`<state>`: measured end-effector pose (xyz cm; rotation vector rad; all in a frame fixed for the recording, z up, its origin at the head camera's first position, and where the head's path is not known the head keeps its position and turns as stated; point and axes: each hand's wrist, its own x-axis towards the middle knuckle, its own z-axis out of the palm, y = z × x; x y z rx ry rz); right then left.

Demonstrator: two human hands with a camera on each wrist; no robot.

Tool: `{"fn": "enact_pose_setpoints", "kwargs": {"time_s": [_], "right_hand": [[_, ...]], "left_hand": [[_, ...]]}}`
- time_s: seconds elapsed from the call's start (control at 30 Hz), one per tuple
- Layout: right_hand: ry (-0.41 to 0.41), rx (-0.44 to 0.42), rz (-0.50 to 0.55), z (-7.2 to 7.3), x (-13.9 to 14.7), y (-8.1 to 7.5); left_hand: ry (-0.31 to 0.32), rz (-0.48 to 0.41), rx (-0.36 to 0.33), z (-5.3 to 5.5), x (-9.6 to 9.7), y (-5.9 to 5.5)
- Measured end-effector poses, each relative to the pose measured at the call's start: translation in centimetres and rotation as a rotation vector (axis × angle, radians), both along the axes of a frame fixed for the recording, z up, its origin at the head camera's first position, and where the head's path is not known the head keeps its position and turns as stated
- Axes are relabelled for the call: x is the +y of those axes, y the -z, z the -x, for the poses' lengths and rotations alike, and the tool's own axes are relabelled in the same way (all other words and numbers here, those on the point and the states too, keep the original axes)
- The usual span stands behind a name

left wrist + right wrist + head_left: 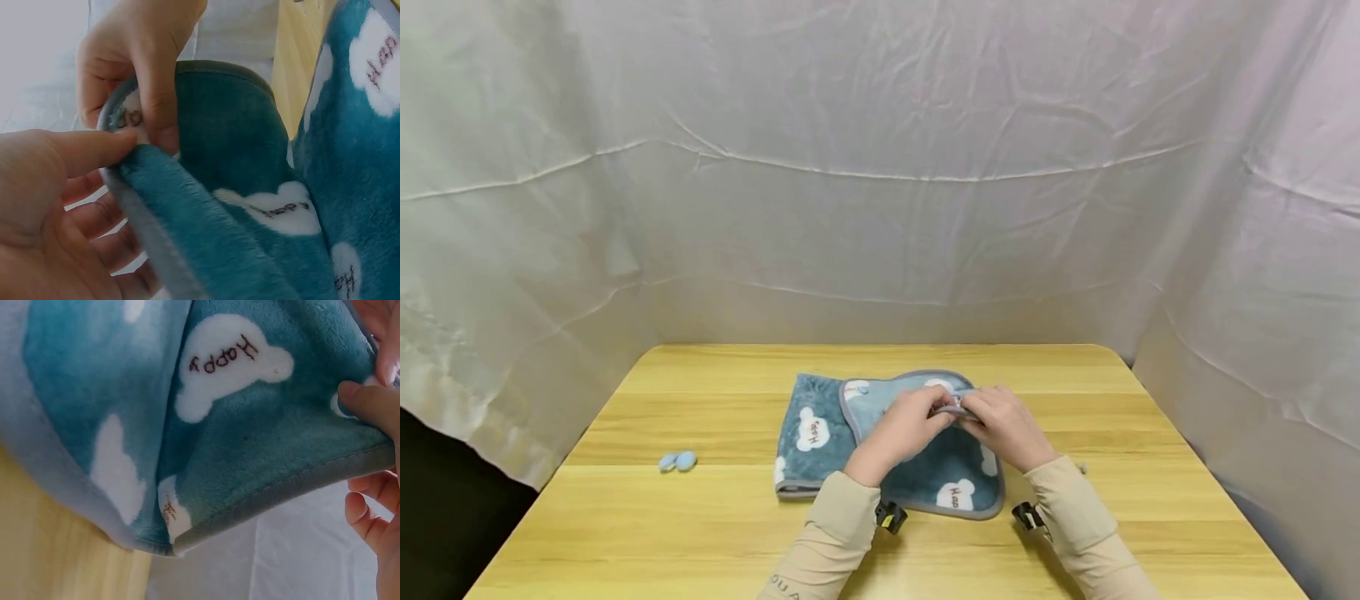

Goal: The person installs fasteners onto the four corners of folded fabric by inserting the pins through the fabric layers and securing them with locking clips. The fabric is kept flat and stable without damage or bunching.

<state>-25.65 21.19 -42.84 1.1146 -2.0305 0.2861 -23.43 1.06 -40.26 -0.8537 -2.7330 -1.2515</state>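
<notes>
Around us we see a pale hanging curtain (880,225), and before it the wood-grain table (625,533). On the table's middle lies our teal fleece blanket (925,479), folded, grey-bound, printed with white bear heads lettered "Happy". Our left hand (901,429) and right hand (1009,425) meet above it, each pinching its raised bound edge between thumb and fingers, close together. Just below our wrists show two black wrist cameras (891,517). Well to the blanket's left, two light-blue rounded pieces (686,461) sit side by side.
</notes>
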Motion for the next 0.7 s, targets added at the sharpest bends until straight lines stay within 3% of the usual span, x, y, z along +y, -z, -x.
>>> {"fn": "enact_pose_setpoints", "kwargs": {"time_s": [0.13, 0.3, 0.57, 0.7], "right_hand": [[-0.027, -0.045, 0.032, 0.4, 0.4, -0.5], [-0.002, -0.188, 0.081, 0.3, 2.1, -1.7], [0.237, -0.289, 0.101, -1.1, 7.5, -2.0], [0.364, -0.444, 0.045, -1.9, 10.1, -1.7]], "left_hand": [[-0.019, -0.089, -0.026, 0.3, -0.2, 0.1], [-0.093, -0.191, -0.082, 0.8, -1.2, -0.2], [-0.192, -0.394, -0.208, 2.0, -3.6, -0.4], [-0.26, -0.505, -0.288, 2.8, -5.1, 0.0]]}}
